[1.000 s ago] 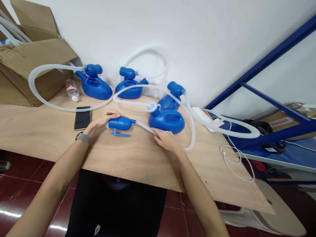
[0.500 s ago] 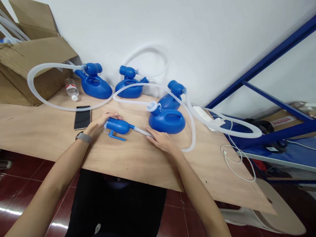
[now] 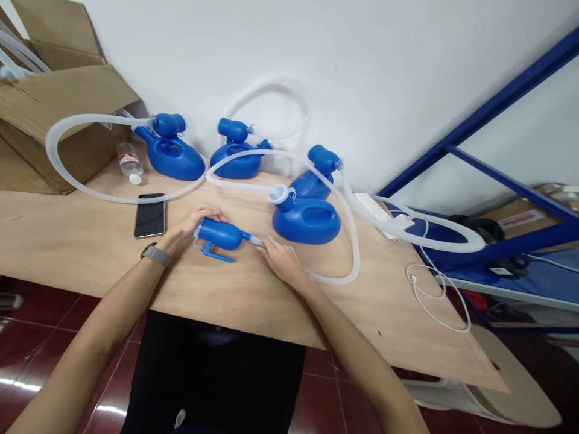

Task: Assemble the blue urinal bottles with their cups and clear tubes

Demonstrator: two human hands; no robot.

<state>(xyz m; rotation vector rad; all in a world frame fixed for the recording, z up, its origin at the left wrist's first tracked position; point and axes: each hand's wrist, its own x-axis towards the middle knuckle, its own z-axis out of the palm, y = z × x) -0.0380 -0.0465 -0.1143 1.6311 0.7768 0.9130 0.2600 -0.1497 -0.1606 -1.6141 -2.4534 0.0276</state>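
Note:
My left hand (image 3: 201, 219) is wrapped round the wide left end of a blue urinal cup (image 3: 221, 234), a rounded plastic cylinder with a blue clip-like handle hanging below it. From the cup's right end a narrow blue spout meets a translucent hose (image 3: 255, 240). Just past that joint, my right hand (image 3: 281, 259) pinches the hose. Beyond this hand the hose loops round on the table. A blue urinal bottle (image 3: 307, 224) with a white-rimmed mouth stands just behind my right hand, apart from it.
Several more blue urinal bottles with hoses, one here (image 3: 174, 158), line the wall. A phone (image 3: 150, 218), a plastic water bottle (image 3: 129, 163) and an open cardboard box (image 3: 67, 102) are at left. A power strip (image 3: 380, 214) and blue metal shelving (image 3: 502, 181) are at right.
My right hand has slid left along the hose to the spout joint, its fingers now closing on it. The cup has shifted slightly right in my left hand.

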